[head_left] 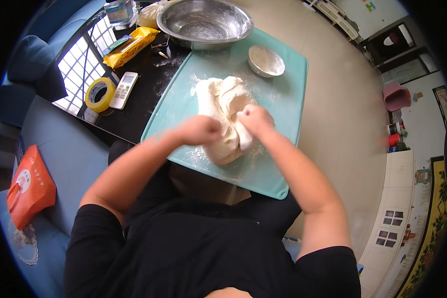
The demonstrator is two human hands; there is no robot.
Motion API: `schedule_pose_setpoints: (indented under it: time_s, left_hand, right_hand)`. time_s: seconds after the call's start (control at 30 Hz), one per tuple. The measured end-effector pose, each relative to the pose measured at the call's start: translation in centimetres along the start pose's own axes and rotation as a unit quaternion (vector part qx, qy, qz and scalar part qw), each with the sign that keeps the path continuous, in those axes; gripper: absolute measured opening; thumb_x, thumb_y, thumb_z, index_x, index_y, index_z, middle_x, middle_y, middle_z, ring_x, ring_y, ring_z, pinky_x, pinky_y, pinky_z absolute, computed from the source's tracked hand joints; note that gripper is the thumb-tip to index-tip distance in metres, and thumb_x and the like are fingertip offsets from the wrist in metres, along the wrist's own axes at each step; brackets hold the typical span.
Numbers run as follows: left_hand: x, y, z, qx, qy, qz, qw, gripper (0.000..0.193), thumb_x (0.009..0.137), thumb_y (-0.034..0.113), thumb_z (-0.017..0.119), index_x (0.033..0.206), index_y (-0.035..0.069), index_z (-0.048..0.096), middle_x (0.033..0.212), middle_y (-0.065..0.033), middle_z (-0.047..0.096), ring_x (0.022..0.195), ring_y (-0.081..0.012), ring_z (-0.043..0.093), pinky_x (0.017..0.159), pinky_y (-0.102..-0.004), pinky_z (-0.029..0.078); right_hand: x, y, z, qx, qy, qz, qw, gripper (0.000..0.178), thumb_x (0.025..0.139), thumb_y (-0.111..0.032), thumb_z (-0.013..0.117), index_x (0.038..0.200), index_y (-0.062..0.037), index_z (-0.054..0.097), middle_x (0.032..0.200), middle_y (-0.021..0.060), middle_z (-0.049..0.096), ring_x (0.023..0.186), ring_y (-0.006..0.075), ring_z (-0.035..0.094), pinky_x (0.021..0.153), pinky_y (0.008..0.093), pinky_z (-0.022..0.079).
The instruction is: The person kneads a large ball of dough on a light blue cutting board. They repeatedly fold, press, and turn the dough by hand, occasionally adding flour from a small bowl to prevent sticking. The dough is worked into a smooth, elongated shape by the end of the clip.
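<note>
A large pale lump of dough (222,145), folded and creased along its middle, lies on a turquoise board (176,115) dusted with flour. My right hand (256,120) is closed against the dough's right side, its curled fingers at a fold. On the other side, my left hand (198,130) is at the dough's left edge. It looks rounded but is smeared by motion, so its fingers do not show clearly. A small metal bowl (266,61) with flour in it stands on the board, beyond the dough to the right.
A wide, floury metal basin (206,22) stands at the board's far end. On the black table (151,82) to the left are yellow tape (91,102), a white remote control (124,90) and a yellow packet (130,47). An orange bag (32,186) lies on the blue sofa (59,144).
</note>
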State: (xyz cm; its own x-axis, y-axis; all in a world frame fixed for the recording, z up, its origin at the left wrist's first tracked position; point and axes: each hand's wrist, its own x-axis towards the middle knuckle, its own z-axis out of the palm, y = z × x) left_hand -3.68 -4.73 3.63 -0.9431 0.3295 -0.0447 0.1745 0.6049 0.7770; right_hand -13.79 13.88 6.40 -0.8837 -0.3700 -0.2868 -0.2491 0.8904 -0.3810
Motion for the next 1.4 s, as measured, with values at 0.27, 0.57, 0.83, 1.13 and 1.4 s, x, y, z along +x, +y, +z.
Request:
schedule_pose_setpoints:
  time_s: [0.27, 0.57, 0.83, 1.13, 1.4]
  left_hand:
    - [8.5, -1.3, -4.2, -0.124, 0.019, -0.165, 0.978, 0.041, 0.087, 0.036, 0.059, 0.068, 0.000, 0.062, 0.057, -0.0050, 0.054, 0.047, -0.0136, 0.050, 0.047, -0.0291, 0.043]
    - [14.0, 1.7, -0.5, 0.185, -0.094, -0.085, 0.975, 0.048, 0.086, 0.048, 0.049, 0.077, 0.007, 0.071, 0.079, -0.0175, 0.067, 0.077, -0.0333, 0.062, 0.075, -0.0422, 0.047]
    - [13.9, 0.8, 2.3, 0.251, 0.137, 0.023, 0.958, 0.049, 0.090, 0.042, 0.044, 0.063, 0.009, 0.067, 0.064, -0.0088, 0.065, 0.058, -0.0289, 0.063, 0.058, -0.0435, 0.048]
    - [13.9, -0.8, 0.5, 0.154, 0.188, 0.035, 0.969, 0.029, 0.085, 0.031, 0.055, 0.071, 0.008, 0.065, 0.068, -0.0129, 0.063, 0.065, -0.0326, 0.060, 0.064, -0.0439, 0.047]
    - [1.7, 3.6, 0.2, -0.070, -0.124, -0.175, 0.974, 0.029, 0.080, 0.029, 0.057, 0.079, 0.001, 0.065, 0.073, -0.0189, 0.062, 0.063, -0.0321, 0.058, 0.065, -0.0389, 0.047]
  right_hand:
    - [-2.8, 1.6, 0.4, 0.170, -0.239, -0.066, 0.954, 0.028, 0.071, -0.029, 0.062, 0.065, -0.0016, 0.063, 0.059, 0.0085, 0.059, 0.056, 0.0147, 0.052, 0.060, 0.0321, 0.046]
    - [-0.8, -5.1, 0.3, -0.192, -0.377, -0.091, 0.902, 0.038, 0.079, -0.034, 0.053, 0.099, -0.0057, 0.068, 0.102, 0.0123, 0.067, 0.094, 0.0260, 0.063, 0.083, 0.0352, 0.048]
    - [-0.3, -6.1, 3.0, -0.246, -0.352, -0.125, 0.895, 0.037, 0.082, -0.028, 0.050, 0.113, -0.0140, 0.066, 0.118, 0.0071, 0.063, 0.109, 0.0196, 0.060, 0.089, 0.0337, 0.047]
    - [-1.4, -4.0, 1.2, -0.107, -0.254, -0.106, 0.955, 0.038, 0.081, -0.036, 0.052, 0.101, -0.0076, 0.068, 0.103, 0.0117, 0.067, 0.098, 0.0279, 0.061, 0.089, 0.0362, 0.046]
    - [-4.9, 3.1, 0.5, 0.293, -0.160, -0.076, 0.940, 0.018, 0.074, -0.019, 0.057, 0.073, -0.0015, 0.061, 0.065, 0.0058, 0.057, 0.058, 0.0125, 0.051, 0.054, 0.0282, 0.041]
